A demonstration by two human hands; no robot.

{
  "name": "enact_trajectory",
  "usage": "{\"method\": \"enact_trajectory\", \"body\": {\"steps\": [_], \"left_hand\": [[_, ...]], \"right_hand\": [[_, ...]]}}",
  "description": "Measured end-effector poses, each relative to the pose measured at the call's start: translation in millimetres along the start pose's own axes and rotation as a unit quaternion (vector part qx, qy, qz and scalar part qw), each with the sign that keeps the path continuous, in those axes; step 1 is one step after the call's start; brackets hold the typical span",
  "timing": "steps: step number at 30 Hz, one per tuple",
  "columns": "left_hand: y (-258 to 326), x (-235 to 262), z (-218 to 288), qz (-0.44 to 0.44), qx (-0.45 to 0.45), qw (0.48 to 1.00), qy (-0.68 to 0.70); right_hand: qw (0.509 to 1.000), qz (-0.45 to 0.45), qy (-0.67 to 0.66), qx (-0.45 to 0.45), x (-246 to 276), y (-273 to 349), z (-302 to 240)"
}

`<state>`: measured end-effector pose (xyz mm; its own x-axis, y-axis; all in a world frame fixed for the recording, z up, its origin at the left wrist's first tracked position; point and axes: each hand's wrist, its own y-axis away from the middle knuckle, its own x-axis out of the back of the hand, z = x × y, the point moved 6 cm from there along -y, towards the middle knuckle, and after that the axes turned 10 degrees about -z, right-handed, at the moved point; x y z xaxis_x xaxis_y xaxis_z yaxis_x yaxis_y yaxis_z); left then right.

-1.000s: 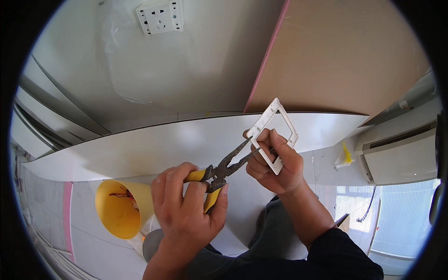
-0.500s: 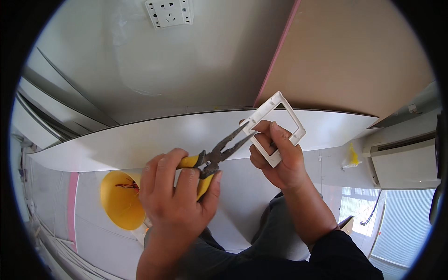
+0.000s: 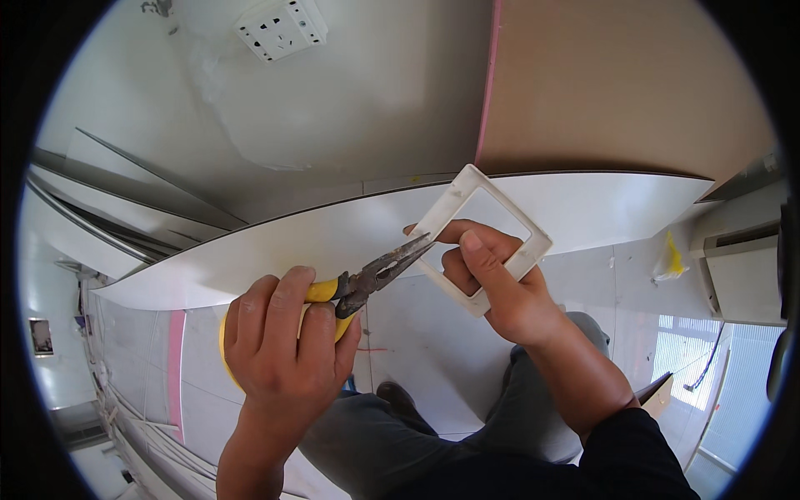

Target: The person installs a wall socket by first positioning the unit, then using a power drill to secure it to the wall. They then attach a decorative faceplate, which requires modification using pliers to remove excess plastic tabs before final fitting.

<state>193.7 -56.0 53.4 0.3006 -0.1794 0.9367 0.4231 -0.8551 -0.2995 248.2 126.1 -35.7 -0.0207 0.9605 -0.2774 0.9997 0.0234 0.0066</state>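
Yellow-handled pliers [image 3: 367,282] sit clenched in our left hand [image 3: 287,337], their rusty tips touching the white plastic frame [image 3: 483,237] at frame centre, which our right hand [image 3: 500,283] pinches by its lower edge, fingers through the opening. We judge the frame light, stiff and brittle, best gripped along a side rail. Beyond, a smooth white panel [image 3: 275,250]; upper left, a wall socket [image 3: 281,27].
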Motion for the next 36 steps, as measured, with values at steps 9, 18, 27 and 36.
{"method": "enact_trajectory", "body": {"steps": [9,18,27,36], "left_hand": [[0.7,7.5,-0.4,-0.002,-0.004,1.0,-0.003],[-1.8,8.4,-2.8,-0.018,-0.018,1.0,-0.016],[-8.7,14.2,-10.9,-0.044,-0.068,0.995,-0.06],[-16.0,23.7,-14.8,-0.065,-0.111,0.987,-0.093]], "right_hand": [[1.0,0.01,0.008,0.013,-2.5,4.1,-6.6],[1.0,0.006,0.024,0.011,-6.7,6.9,-9.5],[0.998,-0.021,-0.043,-0.037,-8.3,1.3,3.5],[0.999,-0.012,0.028,-0.021,-11.2,3.8,2.0]]}}
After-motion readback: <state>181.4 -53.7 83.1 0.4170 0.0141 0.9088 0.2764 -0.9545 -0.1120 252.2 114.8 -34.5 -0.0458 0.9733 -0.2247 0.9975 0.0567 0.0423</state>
